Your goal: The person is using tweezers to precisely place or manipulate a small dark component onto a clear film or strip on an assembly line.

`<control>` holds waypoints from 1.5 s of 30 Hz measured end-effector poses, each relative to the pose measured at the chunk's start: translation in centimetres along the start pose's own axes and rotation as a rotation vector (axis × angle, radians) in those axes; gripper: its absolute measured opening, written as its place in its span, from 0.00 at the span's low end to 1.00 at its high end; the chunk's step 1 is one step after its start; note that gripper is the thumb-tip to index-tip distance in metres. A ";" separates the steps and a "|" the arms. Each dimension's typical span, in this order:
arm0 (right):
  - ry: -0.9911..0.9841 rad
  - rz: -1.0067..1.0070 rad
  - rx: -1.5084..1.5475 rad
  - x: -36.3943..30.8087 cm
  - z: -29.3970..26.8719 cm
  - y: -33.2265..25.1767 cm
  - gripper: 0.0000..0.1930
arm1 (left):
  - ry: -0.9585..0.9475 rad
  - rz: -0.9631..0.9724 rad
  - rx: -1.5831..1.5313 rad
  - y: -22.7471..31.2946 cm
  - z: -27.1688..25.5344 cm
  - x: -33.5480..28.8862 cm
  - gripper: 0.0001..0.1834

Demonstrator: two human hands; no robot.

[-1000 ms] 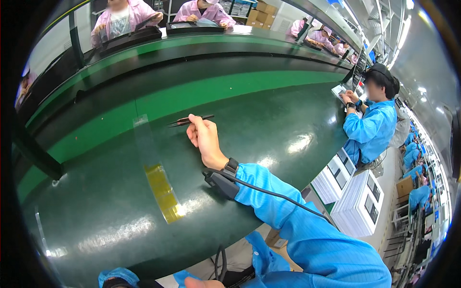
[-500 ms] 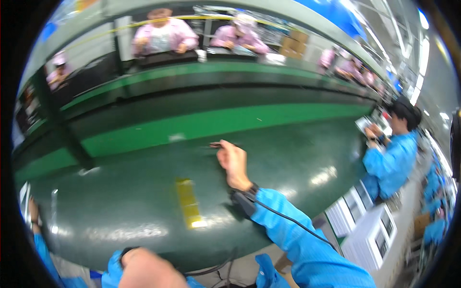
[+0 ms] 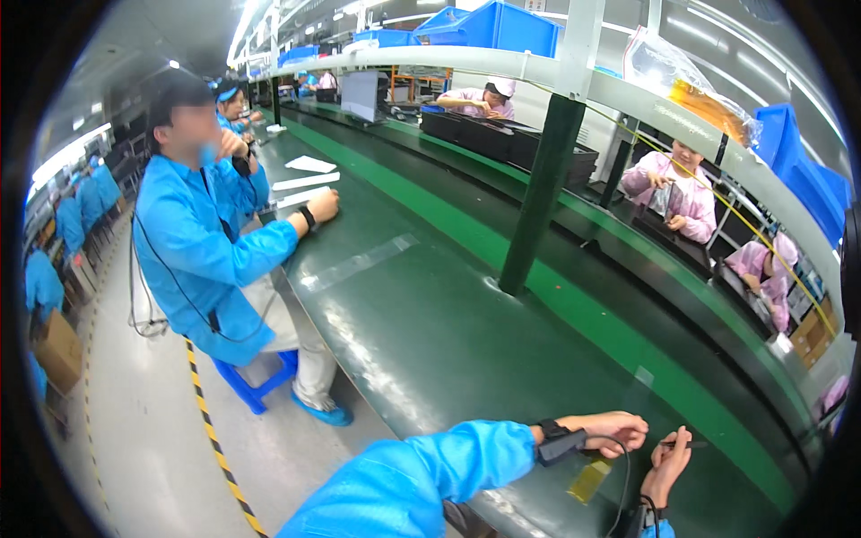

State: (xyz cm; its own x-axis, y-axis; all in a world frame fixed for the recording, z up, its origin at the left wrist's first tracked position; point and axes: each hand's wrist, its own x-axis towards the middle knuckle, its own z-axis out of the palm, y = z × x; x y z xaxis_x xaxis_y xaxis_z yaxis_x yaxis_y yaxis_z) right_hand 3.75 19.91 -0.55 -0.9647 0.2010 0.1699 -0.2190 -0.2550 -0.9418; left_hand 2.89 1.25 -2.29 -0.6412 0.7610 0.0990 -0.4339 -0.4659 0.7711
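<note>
Head view: pinches slim, dark tweezers point(image 3: 696, 444), one pair, in right fingers point(image 3: 683, 438); curls left fingers point(image 3: 636, 431), cannot tell on what; counts one yellow strip point(image 3: 587, 482) toward counter's point(image 3: 421, 354) near edge.

Blue-jacketed co-worker point(image 3: 193, 251) seated, nine o'clock; plastic stool point(image 3: 253, 389) and black-yellow floor tape point(image 3: 208, 427), eight; clear plastic bag point(image 3: 686, 88), two, contents possibly amber film; blue bin point(image 3: 516, 29), just past twelve.

On the table point(image 3: 439, 354), tape point(image 3: 588, 482) lies left of the right hand point(image 3: 665, 466).
</note>
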 end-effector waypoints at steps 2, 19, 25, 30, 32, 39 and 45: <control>-0.150 0.089 0.046 0.0 0.2 0.7 0.14 | 0.053 0.044 0.041 0.0 0.2 0.4 0.20; -0.700 0.218 -0.275 -0.3 -0.6 0.0 0.13 | 0.163 0.225 0.266 -0.4 0.5 1.0 0.17; -0.434 0.166 -0.216 0.2 -1.0 -0.7 0.09 | 0.390 0.337 0.216 -0.2 1.4 0.9 0.16; -0.351 0.250 -0.120 0.0 1.7 -3.0 0.12 | 0.546 0.186 0.622 3.0 3.9 -1.3 0.16; -0.316 0.331 -0.092 0.1 2.6 -1.3 0.15 | 0.524 0.213 0.608 2.1 2.4 -1.9 0.17; -0.502 0.094 -0.037 0.9 0.6 -1.3 0.11 | 0.449 0.229 0.700 0.2 2.2 0.0 0.07; -0.521 0.100 0.088 1.1 -1.0 0.2 0.11 | 0.471 0.221 0.509 -1.7 0.5 1.1 0.10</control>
State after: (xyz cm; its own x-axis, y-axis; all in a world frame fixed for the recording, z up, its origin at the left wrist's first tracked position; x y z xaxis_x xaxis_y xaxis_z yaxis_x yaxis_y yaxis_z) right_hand 2.84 21.05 -0.84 -0.9212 -0.3185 0.2234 -0.1124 -0.3320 -0.9366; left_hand 3.21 3.08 -3.18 -0.9340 0.3450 0.0932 0.0118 -0.2310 0.9729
